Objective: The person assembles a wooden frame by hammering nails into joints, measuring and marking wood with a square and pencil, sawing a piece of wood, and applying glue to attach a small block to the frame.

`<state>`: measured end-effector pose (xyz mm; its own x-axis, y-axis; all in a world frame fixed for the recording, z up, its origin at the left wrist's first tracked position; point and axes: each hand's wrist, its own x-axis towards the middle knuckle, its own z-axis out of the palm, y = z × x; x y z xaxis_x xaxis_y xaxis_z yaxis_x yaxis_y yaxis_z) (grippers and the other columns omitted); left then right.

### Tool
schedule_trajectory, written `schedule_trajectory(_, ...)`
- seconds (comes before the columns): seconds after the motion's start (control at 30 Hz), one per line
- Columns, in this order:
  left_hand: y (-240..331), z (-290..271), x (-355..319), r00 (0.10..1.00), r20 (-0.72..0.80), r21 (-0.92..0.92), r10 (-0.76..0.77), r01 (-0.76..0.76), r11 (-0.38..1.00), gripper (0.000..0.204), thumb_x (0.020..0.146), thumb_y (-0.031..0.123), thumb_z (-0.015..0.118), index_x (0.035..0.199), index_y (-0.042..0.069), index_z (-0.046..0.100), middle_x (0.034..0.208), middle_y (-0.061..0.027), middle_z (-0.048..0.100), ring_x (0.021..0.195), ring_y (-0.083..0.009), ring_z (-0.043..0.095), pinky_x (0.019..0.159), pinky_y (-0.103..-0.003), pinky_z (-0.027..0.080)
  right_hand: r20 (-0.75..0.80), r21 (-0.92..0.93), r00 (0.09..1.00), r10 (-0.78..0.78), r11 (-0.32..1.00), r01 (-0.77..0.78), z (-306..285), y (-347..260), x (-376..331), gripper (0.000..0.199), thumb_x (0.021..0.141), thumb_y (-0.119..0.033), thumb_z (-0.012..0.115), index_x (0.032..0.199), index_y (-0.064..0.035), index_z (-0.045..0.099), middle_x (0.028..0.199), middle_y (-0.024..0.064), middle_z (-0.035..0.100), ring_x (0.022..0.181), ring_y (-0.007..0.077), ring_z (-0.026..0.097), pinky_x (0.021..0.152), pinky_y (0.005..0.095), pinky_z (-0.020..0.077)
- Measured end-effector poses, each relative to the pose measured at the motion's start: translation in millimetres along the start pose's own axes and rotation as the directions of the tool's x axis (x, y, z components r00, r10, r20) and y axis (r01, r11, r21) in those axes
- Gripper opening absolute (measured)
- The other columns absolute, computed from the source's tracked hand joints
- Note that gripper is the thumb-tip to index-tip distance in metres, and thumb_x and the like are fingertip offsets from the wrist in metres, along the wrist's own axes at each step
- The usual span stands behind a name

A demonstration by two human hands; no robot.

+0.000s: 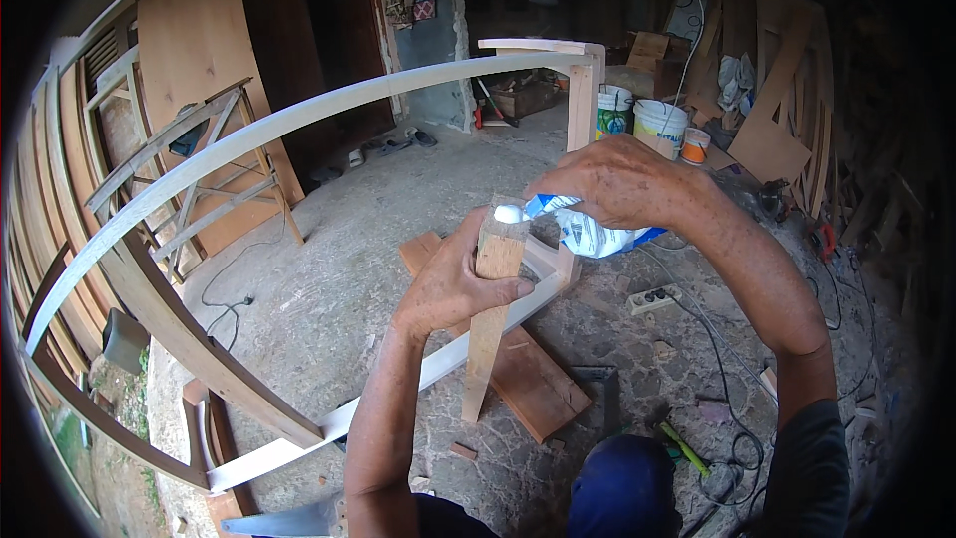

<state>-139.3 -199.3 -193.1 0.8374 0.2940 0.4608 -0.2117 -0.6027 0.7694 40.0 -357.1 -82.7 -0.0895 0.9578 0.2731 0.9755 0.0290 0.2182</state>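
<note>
My left hand (443,284) is wrapped round a tapered wooden leg (500,251), keeping it upright with its wide end on top. A blob of white glue (508,213) lies on that top end. From the right, my right hand (622,179) grips a crumpled blue-and-white glue packet (597,239), its blue corner close beside the blob. Behind and below both hands stretches a large curved wooden frame (393,85) with pale edges.
A reddish plank (538,384) lies on the rough concrete floor under the leg. A saw blade (279,523) shows at the lower left. Paint buckets (660,125) stand at the back. A power strip (654,299) and cables lie at right, near a green-handled tool (685,448).
</note>
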Motion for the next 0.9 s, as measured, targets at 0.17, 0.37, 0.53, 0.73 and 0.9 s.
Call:
schedule_trajectory(0.17,-5,-9,2,1.0,-0.021,0.014,0.013,-0.012,1.0,0.085,0.065,0.032,0.089,0.136,0.003,0.052,0.119,-0.0171,0.066,0.114,-0.03,0.063,0.099,-0.045,0.049,0.109,-0.263,0.989,0.098,0.963,-0.066,-10,-6,0,0.038,0.086,0.001,0.068,0.118,-0.017,0.074,0.092,0.0103,0.076,0.085,0.0218,0.074,0.072,0.0372,0.0606)
schedule_trajectory(0.37,-31,-6,-6,0.987,-0.15,-0.164,-0.049,0.025,0.986,0.067,0.075,0.033,0.086,0.124,-0.002,0.057,0.106,-0.0128,0.069,0.096,-0.0214,0.069,0.087,-0.036,0.055,0.169,-0.081,0.909,0.38,0.925,-0.372,122,59,-87,0.041,0.088,-0.001,0.067,0.128,-0.0073,0.065,0.098,0.0177,0.074,0.091,0.029,0.074,0.076,0.041,0.0606)
schedule_trajectory(0.53,-53,0,0,0.959,-0.282,-0.098,-0.031,0.003,0.995,0.078,0.078,0.049,0.08,0.129,-0.004,0.054,0.116,-0.0148,0.066,0.11,-0.0242,0.062,0.097,-0.039,0.049,0.289,0.159,0.618,0.731,0.6,-0.784,279,102,-217,0.07,0.093,-0.02,0.067,0.15,0.0046,0.036,0.109,0.0246,0.07,0.103,0.0394,0.068,0.088,0.0493,0.0555)
schedule_trajectory(0.73,-60,-6,-2,0.942,-0.328,-0.15,-0.075,0.026,0.988,0.075,0.078,0.047,0.081,0.127,-0.004,0.055,0.11,-0.0124,0.066,0.102,-0.0211,0.064,0.09,-0.036,0.052,0.31,-0.134,0.394,0.865,0.45,-0.883,388,110,-324,0.08,0.085,-0.005,0.061,0.157,-0.0004,0.024,0.129,0.0275,0.059,0.103,0.0428,0.067,0.087,0.0482,0.0546)
schedule_trajectory(0.9,-40,21,21,0.976,-0.213,-0.087,-0.046,0.029,0.996,0.067,0.077,0.04,0.08,0.122,-0.002,0.054,0.104,-0.0111,0.065,0.095,-0.0187,0.064,0.083,-0.035,0.053,0.372,-0.063,0.537,0.757,0.598,-0.799,376,95,-318,0.089,0.085,-0.019,0.075,0.159,-0.012,0.025,0.134,0.0218,0.051,0.113,0.0383,0.062,0.092,0.0486,0.052)
